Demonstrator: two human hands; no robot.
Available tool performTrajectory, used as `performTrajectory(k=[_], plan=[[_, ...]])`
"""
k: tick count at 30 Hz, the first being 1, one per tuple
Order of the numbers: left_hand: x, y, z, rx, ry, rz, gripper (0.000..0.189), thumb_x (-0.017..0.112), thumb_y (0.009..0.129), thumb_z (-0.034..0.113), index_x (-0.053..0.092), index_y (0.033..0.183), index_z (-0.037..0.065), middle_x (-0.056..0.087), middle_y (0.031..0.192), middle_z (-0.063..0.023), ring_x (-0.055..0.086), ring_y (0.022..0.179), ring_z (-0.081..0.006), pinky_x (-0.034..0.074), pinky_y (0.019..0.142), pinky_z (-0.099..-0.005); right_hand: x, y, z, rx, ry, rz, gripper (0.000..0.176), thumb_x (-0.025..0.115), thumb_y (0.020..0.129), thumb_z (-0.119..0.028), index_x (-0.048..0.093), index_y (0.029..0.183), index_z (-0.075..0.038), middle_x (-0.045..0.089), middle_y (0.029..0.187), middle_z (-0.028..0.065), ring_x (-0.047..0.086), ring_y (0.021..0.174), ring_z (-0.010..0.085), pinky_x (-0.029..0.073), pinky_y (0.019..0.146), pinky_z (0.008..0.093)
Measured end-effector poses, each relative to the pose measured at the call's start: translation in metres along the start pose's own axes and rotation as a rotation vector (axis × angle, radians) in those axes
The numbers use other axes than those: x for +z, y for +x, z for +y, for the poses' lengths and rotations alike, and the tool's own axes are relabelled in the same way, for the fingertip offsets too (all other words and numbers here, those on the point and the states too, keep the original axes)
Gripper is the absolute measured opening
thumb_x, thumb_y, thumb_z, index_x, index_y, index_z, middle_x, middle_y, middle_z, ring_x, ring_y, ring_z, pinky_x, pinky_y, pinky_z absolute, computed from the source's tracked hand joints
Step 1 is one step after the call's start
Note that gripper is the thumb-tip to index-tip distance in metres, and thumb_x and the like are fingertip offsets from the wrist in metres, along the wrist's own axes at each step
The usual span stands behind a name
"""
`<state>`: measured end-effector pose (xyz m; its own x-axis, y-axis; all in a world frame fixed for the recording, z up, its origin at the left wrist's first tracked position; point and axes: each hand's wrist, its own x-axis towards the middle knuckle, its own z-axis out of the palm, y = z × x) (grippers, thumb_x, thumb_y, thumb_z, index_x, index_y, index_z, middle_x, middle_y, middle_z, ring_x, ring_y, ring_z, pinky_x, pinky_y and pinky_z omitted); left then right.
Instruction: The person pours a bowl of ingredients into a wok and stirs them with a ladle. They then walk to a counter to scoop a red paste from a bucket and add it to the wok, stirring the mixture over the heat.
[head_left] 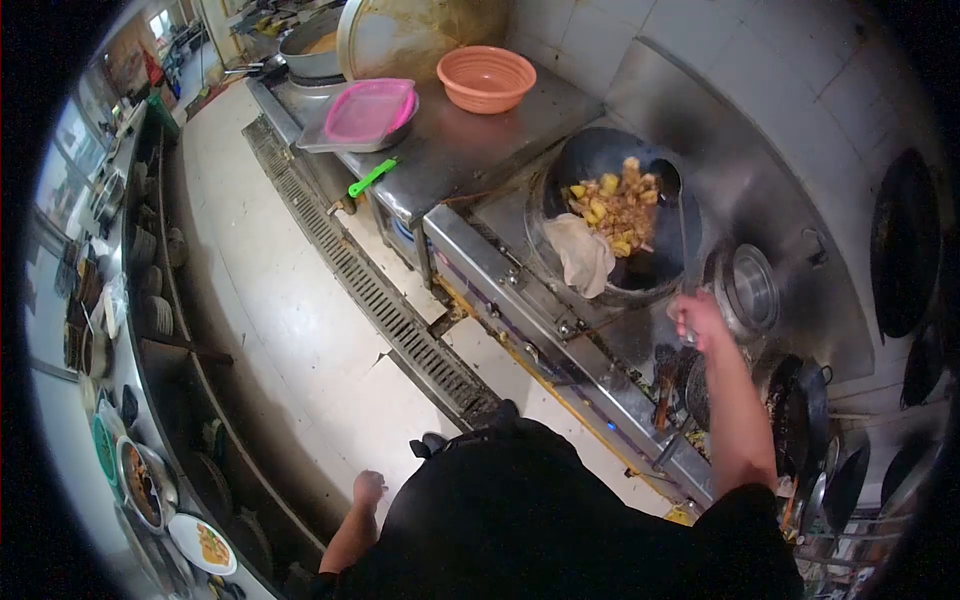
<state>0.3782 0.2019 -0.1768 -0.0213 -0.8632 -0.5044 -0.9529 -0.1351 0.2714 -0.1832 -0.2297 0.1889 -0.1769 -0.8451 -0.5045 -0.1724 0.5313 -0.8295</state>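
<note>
A black wok (590, 160) sits on the stove, holding browned meat pieces and yellow chunks (615, 205). Over its near-left rim drapes a pale folded cloth (580, 255). My right hand (697, 318) is closed around the end of a long-handled ladle (688, 240), whose head rests inside the wok's far right side. Just right of that hand stand stacked metal bowls (752, 288). My left hand (370, 488) hangs low beside my body, away from the stove, with its fingers curled and nothing seen in it.
An orange basin (487, 80) and a pink-lidded container (370, 110) stand on the steel counter. A green-handled tool (373, 177) juts over its edge. On the left shelf are a plate of food (203, 543) and a metal bowl (140, 485). A drain grate (370, 290) crosses the floor.
</note>
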Motion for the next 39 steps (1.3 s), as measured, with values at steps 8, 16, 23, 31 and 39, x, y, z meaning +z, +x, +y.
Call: performTrajectory(k=[8, 16, 23, 31, 39], plan=[[-0.05, -0.001, 0.057, -0.243, -0.693, 0.082, 0.017, 0.051, 0.079, 0.01, 0.057, 0.068, -0.002, 0.059, 0.075, -0.0129, 0.061, 0.064, -0.0215, 0.048, 0.053, -0.0345, 0.036, 0.062, -0.013, 0.246, 0.611, -0.362, 0.021, 0.05, 0.073, -0.013, 0.043, 0.053, -0.01, 0.044, 0.046, 0.0027, 0.04, 0.033, 0.0157, 0.035, 0.03, 0.0289], [-0.028, -0.004, 0.023, -0.023, -0.111, -0.057, 0.01, 0.056, 0.075, 0.008, 0.06, 0.076, -0.001, 0.059, 0.078, -0.0145, 0.061, 0.068, -0.0225, 0.051, 0.056, -0.0324, 0.028, -0.059, -0.028, -0.058, -0.195, -0.059, 0.008, 0.054, 0.074, -0.009, 0.048, 0.077, -0.005, 0.045, 0.05, 0.0042, 0.042, 0.033, 0.014, 0.037, 0.03, 0.0278], [-0.022, -0.023, 0.017, -0.697, -1.321, 0.062, 0.02, 0.053, 0.075, 0.008, 0.057, 0.087, -0.007, 0.059, 0.078, -0.0153, 0.061, 0.067, -0.0232, 0.051, 0.059, -0.0335, 0.026, -0.04, 0.044, 0.135, -0.192, -0.118, 0.013, 0.057, 0.074, -0.007, 0.049, 0.084, -0.004, 0.046, 0.052, 0.0049, 0.044, 0.035, 0.0165, 0.038, 0.032, 0.0301], [0.004, -0.094, -0.022, -0.846, -1.361, 0.196, 0.025, 0.052, 0.082, 0.011, 0.054, 0.103, -0.003, 0.062, 0.084, -0.0146, 0.062, 0.064, -0.0225, 0.05, 0.053, -0.0323, 0.033, 0.04, 0.037, -0.118, -0.844, 0.311, 0.03, 0.058, 0.075, -0.021, 0.056, 0.087, 0.007, 0.058, 0.064, 0.0156, 0.058, 0.048, 0.0286, 0.044, 0.044, 0.0414], [0.061, -0.232, 0.099, -1.196, -0.905, 0.055, 0.031, 0.054, 0.075, 0.026, 0.065, 0.085, -0.001, 0.063, 0.091, -0.0196, 0.062, 0.083, -0.0312, 0.048, 0.076, -0.0387, 0.064, 0.086, 0.082, -0.595, -1.441, 0.052, 0.033, 0.042, 0.088, -0.028, 0.06, 0.1, -0.003, 0.06, 0.097, 0.0176, 0.057, 0.073, 0.0326, 0.045, 0.065, 0.0439]])
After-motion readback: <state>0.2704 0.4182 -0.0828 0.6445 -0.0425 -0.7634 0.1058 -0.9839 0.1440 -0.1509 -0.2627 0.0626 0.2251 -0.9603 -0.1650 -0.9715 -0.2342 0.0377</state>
